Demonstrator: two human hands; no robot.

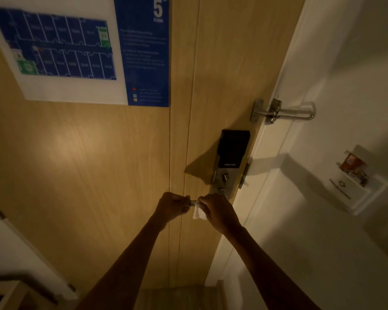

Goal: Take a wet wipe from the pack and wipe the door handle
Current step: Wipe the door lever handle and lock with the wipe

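The metal door handle (192, 202) sticks out to the left from the smart lock plate (230, 157) on the wooden door (99, 164). Only a short silver stretch of it shows between my hands. My left hand (173, 205) is closed around the handle's free end. My right hand (217, 211) grips the handle nearer the lock with a white wet wipe (198, 213) pressed against it; a corner of the wipe hangs below my fingers. The wipe pack is not in view.
A swing-bar door guard (285, 111) bridges door and white frame above the lock. A wall key-card holder (354, 175) sits on the right wall. A blue floor-plan sign (87, 50) hangs on the door's upper left. Furniture edges show at the lower left.
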